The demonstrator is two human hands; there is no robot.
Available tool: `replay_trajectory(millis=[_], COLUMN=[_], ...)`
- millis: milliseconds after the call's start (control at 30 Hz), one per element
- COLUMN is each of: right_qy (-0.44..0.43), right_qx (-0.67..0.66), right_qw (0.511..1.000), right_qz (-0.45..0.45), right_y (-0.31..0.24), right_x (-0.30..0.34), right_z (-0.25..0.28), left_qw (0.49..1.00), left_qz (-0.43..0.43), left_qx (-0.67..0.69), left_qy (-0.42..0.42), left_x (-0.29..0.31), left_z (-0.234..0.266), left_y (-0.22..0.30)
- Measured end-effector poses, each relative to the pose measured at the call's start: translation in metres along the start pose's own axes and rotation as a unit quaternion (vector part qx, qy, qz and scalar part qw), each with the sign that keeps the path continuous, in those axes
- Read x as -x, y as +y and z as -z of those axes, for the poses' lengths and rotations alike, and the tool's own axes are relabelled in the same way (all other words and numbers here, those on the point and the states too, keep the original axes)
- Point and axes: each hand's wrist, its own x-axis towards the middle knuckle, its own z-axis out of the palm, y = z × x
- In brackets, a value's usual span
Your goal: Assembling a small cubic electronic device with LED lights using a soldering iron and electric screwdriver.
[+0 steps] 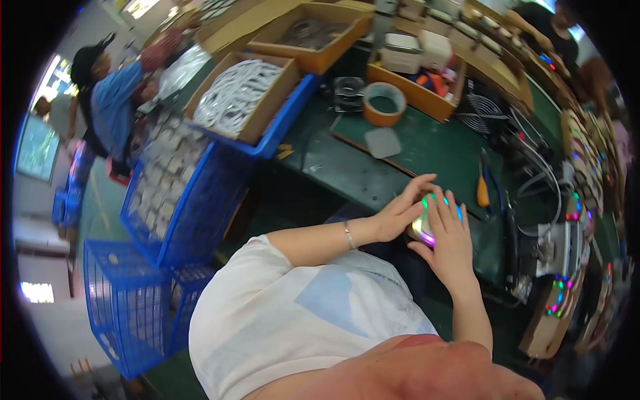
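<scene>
A small rounded device glowing green, yellow, pink and blue [421, 229] sits between my two hands at the table's near edge. My left hand [399, 212] grips its left side, with the fingers reaching over its far edge. Across its top and right side lies my right hand [448, 233], its thumb at the near edge. Both hands cover much of the device. Beyond them a pale square cover with rounded corners [383, 143] rests on the green table mat. To the right lies a hand tool with an orange handle [482, 191].
A tape roll [385, 105] stands near an orange box of white cases and small parts [417, 90]. A carton of white cables [241, 93] and blue crates [190, 200] are at left. A black fan grille [481, 113] and lit devices [559, 297] are at right. Other people work nearby.
</scene>
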Motion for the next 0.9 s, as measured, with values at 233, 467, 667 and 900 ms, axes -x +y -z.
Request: replay_trajectory(millis=[233,467,667,900], right_qy=[0.261,0.333,0.529,0.630], right_qx=[-0.274,-0.730,-0.403,0.304], right_qw=[0.921,0.558,0.719,0.606], right_qz=[-0.089,-0.211,-0.205,-0.379], right_y=[0.013,-0.018,0.058,0.231], right_x=[0.043,0.082,0.125,0.271], right_z=[-0.048,-0.059,-0.007,0.174], left_qw=[0.938,0.907,0.863,0.943], left_qz=[-0.064,-0.190,-0.284,-0.011], left_qx=[-0.327,-0.375,-0.396,-0.334], left_qy=[-0.093,-0.014,-0.132,0.015], left_x=[-0.006,-0.014,-0.036,-0.041], left_z=[-0.007,-0.065,-0.084,-0.045], left_y=[0.016,0.021,0.010,-0.019])
